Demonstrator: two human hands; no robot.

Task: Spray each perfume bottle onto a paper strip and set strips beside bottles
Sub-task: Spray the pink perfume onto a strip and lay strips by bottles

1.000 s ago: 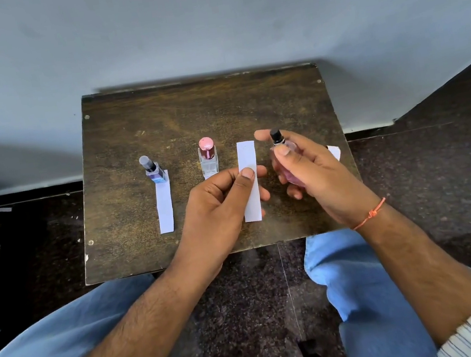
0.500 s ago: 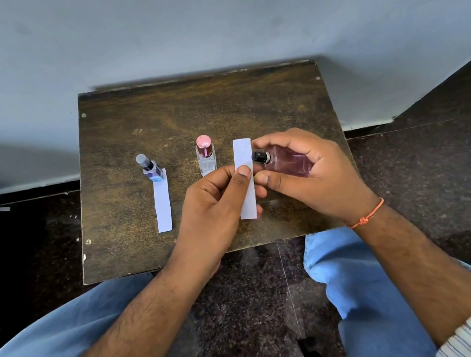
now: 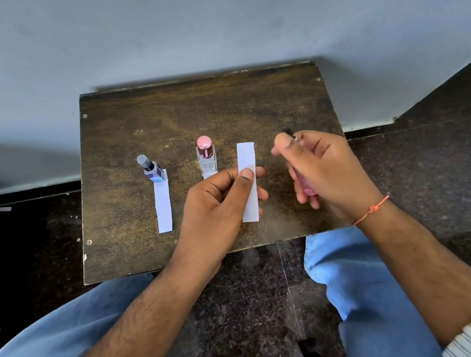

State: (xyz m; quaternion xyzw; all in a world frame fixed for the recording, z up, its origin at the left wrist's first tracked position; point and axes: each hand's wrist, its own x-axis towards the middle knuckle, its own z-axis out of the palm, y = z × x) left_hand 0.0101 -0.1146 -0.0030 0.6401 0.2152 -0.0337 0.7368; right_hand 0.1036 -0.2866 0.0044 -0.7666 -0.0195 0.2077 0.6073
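My left hand pinches a white paper strip upright above the small wooden table. To its right, my right hand grips a pink perfume bottle, blurred, with a finger over its black nozzle. A blue bottle with a grey cap stands at the left, with a paper strip lying in front of it. At the centre stands a clear bottle with a pink cap; a strip in front of it is mostly hidden by my left hand.
The table stands against a grey wall. Dark stone floor lies on both sides. My knees in blue trousers sit below the table's near edge.
My right hand has swung the pink bottle from lying sideways with its nozzle at the strip to upright, a little right of the strip. My left hand keeps holding the strip.
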